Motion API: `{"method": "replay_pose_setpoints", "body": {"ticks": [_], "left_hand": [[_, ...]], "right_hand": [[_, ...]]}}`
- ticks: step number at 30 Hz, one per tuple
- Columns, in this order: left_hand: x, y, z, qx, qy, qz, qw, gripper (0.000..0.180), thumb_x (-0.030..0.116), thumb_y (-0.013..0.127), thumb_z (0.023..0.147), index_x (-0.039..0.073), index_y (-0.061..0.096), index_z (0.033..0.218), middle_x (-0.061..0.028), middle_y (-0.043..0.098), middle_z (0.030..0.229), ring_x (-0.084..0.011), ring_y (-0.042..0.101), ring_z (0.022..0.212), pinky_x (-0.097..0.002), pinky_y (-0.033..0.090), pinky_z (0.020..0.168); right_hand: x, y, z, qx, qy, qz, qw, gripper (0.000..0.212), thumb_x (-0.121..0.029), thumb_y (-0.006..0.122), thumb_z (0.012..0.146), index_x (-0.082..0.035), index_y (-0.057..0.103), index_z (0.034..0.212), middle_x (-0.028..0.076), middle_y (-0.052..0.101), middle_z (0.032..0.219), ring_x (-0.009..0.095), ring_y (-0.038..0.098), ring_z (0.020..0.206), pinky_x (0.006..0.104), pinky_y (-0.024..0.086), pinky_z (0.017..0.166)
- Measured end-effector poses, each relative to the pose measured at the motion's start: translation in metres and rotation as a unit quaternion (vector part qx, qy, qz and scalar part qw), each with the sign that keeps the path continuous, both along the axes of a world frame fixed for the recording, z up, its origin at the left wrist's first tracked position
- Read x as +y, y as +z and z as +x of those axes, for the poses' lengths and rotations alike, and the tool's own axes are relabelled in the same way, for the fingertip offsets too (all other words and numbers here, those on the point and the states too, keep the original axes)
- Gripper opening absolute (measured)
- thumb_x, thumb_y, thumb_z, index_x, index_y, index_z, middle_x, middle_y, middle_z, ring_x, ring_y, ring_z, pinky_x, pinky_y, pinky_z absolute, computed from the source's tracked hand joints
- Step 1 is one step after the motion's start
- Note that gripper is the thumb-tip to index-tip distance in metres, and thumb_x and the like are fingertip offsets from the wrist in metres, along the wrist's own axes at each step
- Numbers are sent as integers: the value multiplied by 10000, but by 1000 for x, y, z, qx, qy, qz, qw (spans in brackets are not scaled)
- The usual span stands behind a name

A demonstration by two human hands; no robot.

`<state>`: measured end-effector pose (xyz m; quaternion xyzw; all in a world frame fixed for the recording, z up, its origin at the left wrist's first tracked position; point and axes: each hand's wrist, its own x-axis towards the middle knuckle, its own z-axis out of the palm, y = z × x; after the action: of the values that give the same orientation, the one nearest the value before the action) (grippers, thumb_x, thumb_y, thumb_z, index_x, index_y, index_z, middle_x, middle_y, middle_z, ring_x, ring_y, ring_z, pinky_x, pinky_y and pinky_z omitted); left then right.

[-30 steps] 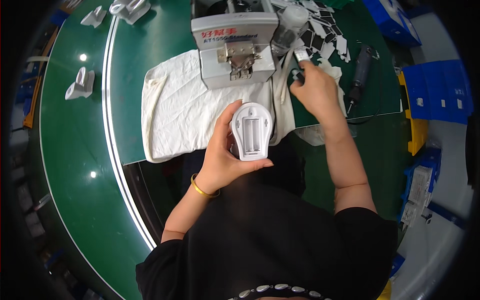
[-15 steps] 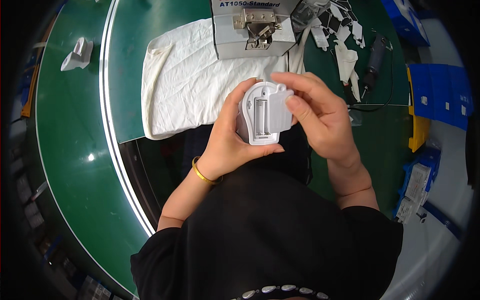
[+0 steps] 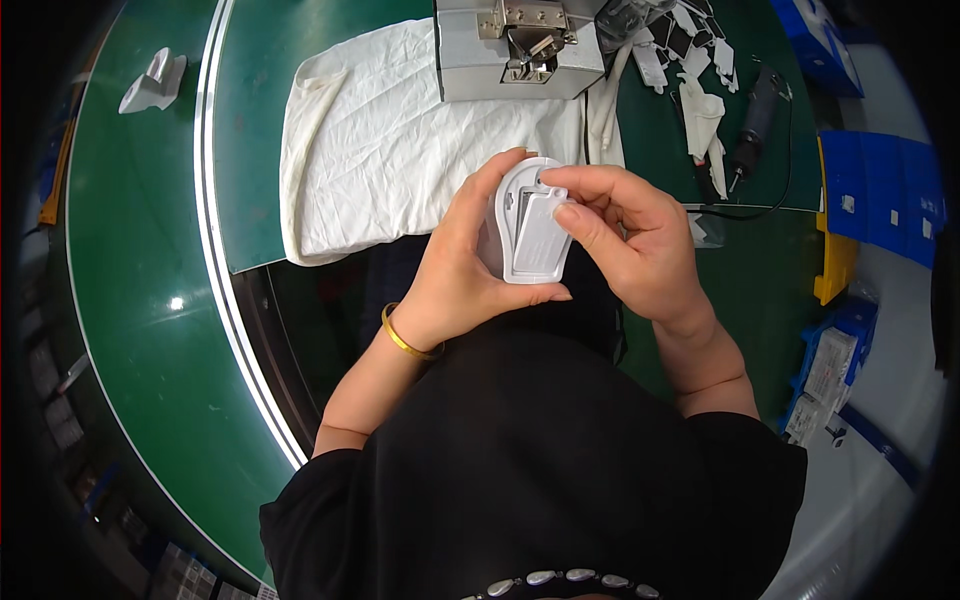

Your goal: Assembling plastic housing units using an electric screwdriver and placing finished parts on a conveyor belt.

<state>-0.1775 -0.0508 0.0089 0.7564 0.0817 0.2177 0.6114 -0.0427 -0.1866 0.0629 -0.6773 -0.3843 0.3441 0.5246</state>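
A black short-sleeved fabric top [image 3: 530, 450], edged at six o'clock with silvery oval beads [image 3: 540, 577], accompanies a gold-coloured bangle [image 3: 398, 342] around the left wrist [image 3: 426, 318].

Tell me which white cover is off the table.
The cover in the right hand, over the housing in the left hand; the other covers lie scattered on the table.

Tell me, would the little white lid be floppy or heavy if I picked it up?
Probably stiff: the white lid looks flat, with straight edges and no sag. It's likely light, because it looks thin and the right hand has just its fingertips at the upper end. It might be a bit slippery, since it looks smooth.
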Motion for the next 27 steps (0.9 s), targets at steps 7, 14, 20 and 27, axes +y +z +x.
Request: {"method": "replay_pose_setpoints", "body": {"ticks": [7,14,20,27], "left_hand": [[-5,-6,-5,-13,5,-36,999,1085,259,946,540,51,361,1430,-142,481,1384,-299,499,1260,-385,413,1046],[-1,8,-11,-26,-35,-153,987,863,201,788,789,4,289,1465,-186,397,1451,-282,417,1334,-375,327,1100],[-6,1,-12,-51,-25,-196,979,629,74,570,943,-24,248,1475,-194,385,1453,-251,383,1350,-356,290,1110],[-12,7,-4,-31,4,-211,977,679,46,568,909,-3,214,1486,-240,379,1462,-307,361,1372,-400,270,1130]], "right_hand": [[7,1,1,-240,40,-9,970,400,-88,606,947,33,534,1322,103,513,1319,139,523,1162,285,430,980],[6,-15,-8,208,-21,20,978,631,-83,616,918,48,317,1459,158,526,1317,181,538,1171,286,405,1012],[4,-15,-18,179,-29,44,982,651,-67,636,890,22,306,1444,172,557,1261,184,560,1133,297,439,972],[7,-18,-11,198,-50,48,978,638,-55,640,889,3,297,1424,184,595,1197,175,597,1058,290,468,923]]}}
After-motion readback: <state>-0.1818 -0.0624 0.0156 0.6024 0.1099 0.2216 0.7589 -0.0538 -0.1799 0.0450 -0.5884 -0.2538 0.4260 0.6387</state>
